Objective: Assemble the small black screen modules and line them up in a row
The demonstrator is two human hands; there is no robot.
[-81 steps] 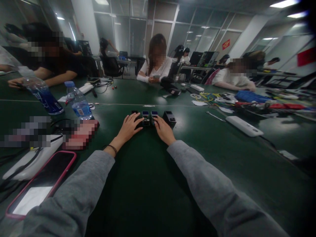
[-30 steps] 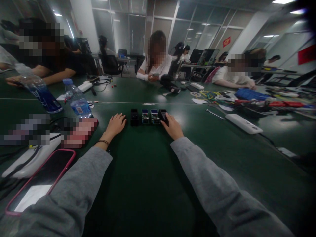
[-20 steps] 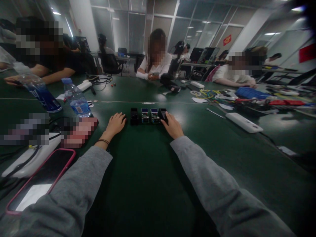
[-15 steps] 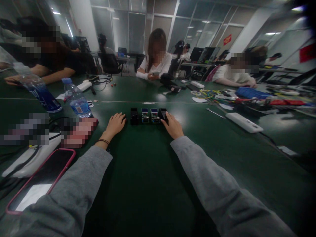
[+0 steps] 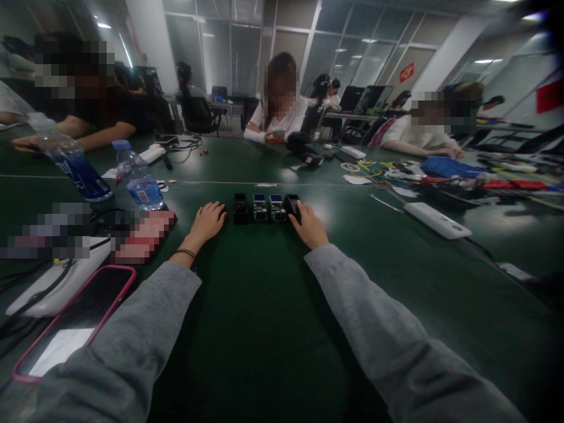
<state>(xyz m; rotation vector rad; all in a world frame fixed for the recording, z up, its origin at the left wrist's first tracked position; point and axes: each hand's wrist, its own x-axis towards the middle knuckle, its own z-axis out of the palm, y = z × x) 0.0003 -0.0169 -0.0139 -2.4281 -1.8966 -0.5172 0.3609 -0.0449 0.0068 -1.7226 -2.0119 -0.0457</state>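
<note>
A short row on the green table holds two small circuit boards, a left board and a right board, each with a little screen at its top. One small black case stands at the row's left end, another black case at its right end. My left hand lies flat beside the left case, fingers stretched and holding nothing. Thumb in front and fingers along its right side, my right hand grips the right case. The hand hides part of that case.
Left of me are two bottles, a clear one and a blue-labelled one, and a pink-rimmed phone. A wrench, a white power strip and a blue tray among cables lie to the right. People sit across the table.
Both hands, the cases and the boards stay in place. The view has shifted very slightly.
</note>
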